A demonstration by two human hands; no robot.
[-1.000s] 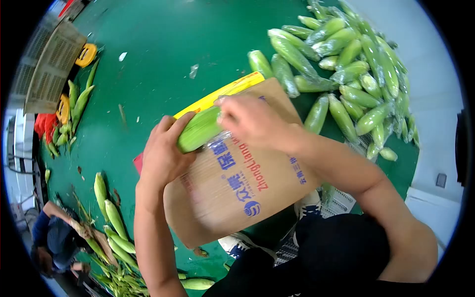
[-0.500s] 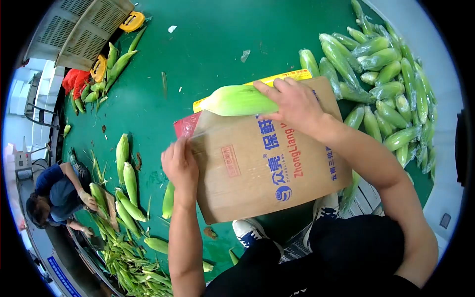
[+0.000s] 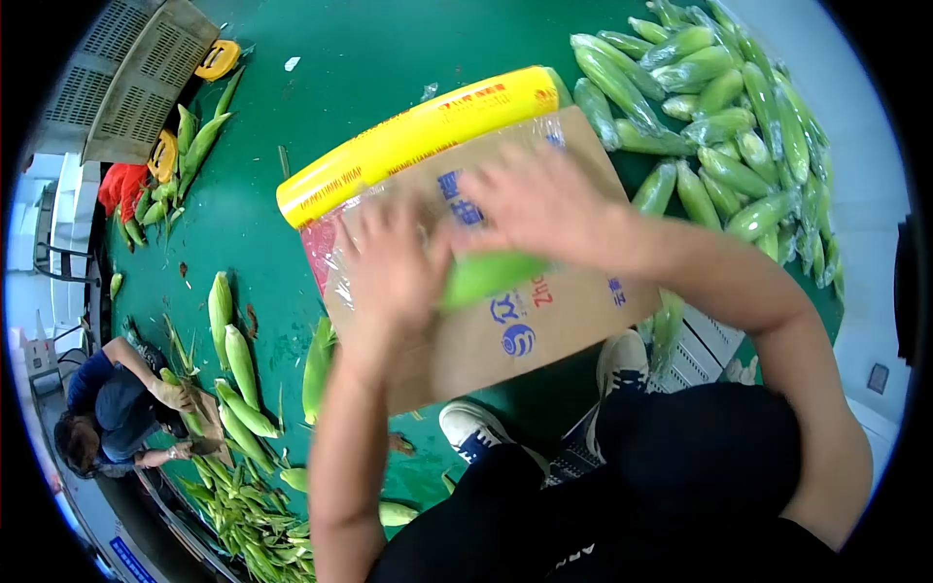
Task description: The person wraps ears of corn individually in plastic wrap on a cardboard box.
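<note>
A green ear of corn (image 3: 494,276) lies over the printed cardboard box (image 3: 573,335), blurred by motion. My left hand (image 3: 389,257) is at the corn's left end, fingers stretched away from me and smeared. Across its upper side reaches my right hand (image 3: 535,209), fingers spread, with the palm hidden. Along the cardboard's far edge runs a yellow cling film roll (image 3: 418,136) with red lettering. Clear film (image 3: 340,277) shows at the cardboard's left side, over a red patch.
Film-wrapped corn (image 3: 739,146) is heaped at the right. Unwrapped ears (image 3: 243,364) and a pile of husks (image 3: 248,520) lie left on the green surface (image 3: 389,49). Crates (image 3: 146,73) stand at upper left. Another person (image 3: 121,398) handles corn at far left.
The corn has moved down toward me from the far edge, my hands now close together over it. The yellow roll shows much more fully, and the view has shifted.
</note>
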